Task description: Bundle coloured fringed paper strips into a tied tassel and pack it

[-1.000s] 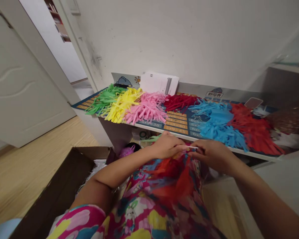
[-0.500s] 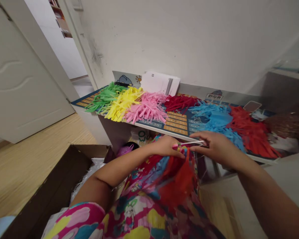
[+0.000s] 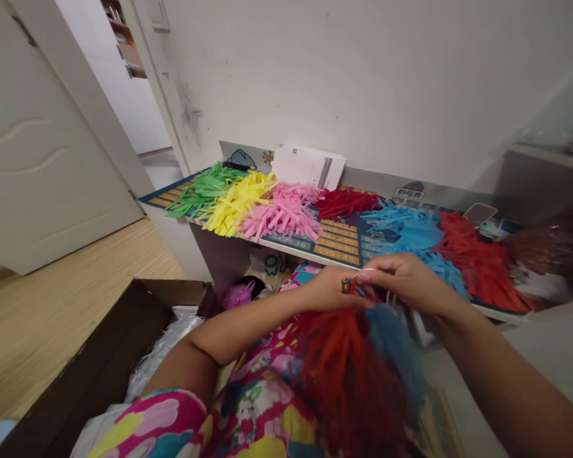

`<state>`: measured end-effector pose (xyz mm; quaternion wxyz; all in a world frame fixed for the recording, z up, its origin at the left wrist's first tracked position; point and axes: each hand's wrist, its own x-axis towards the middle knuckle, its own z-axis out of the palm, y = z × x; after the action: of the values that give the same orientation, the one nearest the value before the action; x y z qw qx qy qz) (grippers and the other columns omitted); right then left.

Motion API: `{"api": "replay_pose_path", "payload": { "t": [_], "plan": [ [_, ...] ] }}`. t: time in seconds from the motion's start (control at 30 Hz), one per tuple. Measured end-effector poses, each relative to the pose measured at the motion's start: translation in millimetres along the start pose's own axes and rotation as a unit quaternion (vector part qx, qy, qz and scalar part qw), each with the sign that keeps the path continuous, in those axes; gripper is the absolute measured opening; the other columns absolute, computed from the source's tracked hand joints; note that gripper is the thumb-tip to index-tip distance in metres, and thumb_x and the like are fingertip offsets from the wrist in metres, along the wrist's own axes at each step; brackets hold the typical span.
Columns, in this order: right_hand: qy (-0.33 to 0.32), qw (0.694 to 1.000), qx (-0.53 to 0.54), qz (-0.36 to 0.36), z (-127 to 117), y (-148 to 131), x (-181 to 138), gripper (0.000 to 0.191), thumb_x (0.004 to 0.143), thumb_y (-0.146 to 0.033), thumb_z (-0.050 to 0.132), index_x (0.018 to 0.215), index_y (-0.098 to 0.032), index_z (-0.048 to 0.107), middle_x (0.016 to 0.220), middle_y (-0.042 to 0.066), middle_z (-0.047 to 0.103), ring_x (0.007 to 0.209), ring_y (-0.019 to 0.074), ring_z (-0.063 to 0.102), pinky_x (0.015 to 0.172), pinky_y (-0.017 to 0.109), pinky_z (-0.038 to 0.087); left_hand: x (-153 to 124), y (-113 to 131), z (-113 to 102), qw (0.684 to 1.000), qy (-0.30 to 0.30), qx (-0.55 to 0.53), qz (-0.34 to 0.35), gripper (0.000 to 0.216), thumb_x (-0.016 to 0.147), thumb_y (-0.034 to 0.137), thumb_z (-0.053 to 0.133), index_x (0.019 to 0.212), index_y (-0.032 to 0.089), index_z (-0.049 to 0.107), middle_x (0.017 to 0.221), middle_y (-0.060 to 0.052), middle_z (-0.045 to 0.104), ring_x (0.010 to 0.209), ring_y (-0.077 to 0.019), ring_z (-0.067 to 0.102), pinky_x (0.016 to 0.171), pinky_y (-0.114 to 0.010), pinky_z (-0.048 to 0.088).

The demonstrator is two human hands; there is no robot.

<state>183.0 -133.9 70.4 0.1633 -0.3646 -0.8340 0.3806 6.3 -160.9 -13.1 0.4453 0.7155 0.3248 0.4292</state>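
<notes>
Red-blue tassel bundle [image 3: 341,350] | clasped by left hand [image 3: 332,289], hanging strips-down | right hand [image 3: 405,280] just beside top, pinching white cord [image 3: 368,270]

The blue chart [image 3: 340,236] on the table [image 3: 293,250] carries sums, among them "4x9=36" and "5x9=45"; its grey back edge [image 3: 363,179] reads "韵母表". Below, a bag [image 3: 270,261] shows "O" and "W". Small print on the white stack [image 3: 302,166] is illegible.

A red-and-blue tassel bundle [image 3: 341,346] hangs from the left hand [image 3: 334,289], blurred strips downward, in front of the front edge of the bench [image 3: 310,252]; a thin white cord [image 3: 367,270] shows near its gathered top.
</notes>
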Motion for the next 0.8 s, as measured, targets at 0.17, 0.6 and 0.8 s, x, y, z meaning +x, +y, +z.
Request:
{"api": "replay_pose_path", "payload": {
  "t": [0.17,0.6,0.8],
  "plan": [
    [0.075,0.995,0.07,-0.002,3,7,-5,0.047,0.076,-0.063,0.07,0.069,-0.016,0.073,0.066,0.004,0.068,0.061,0.0145,0.055,0.059,0.026,0.042,6,0,-3,0.992,0.109,0.058,-0.007,0.025,0.067,0.029,0.082,0.067,0.016,0.061,0.071,0.003,0.059,0.074,-0.0141,0.055,0.074,-0.025,0.041],
    [0.08,0.99,0.118,-0.003,6,14,-5,0.044,0.077,-0.061,0.069,0.066,-0.018,0.069,0.068,0.005,0.068,0.065,0.0166,0.059,0.063,0.027,0.045,1,7,-13,0.995,-0.048,-0.087,-0.011,0.049,0.085,0.06,0.063,0.071,0.012,0.067,0.068,0.0,0.064,0.067,-0.0116,0.056,0.069,-0.023,0.042],
    [0.081,0.984,0.161,-0.015,11,28,1,0.043,0.076,-0.058,0.073,0.066,-0.016,0.069,0.066,0.004,0.066,0.062,0.0141,0.056,0.06,0.026,0.041,2,-7,-16,0.994,0.01,0.108,-0.007,0.031,0.079,0.044,0.073,0.079,0.013,0.072,0.072,0.0,0.067,0.07,-0.0138,0.059,0.07,-0.023,0.042]
  ]
}}
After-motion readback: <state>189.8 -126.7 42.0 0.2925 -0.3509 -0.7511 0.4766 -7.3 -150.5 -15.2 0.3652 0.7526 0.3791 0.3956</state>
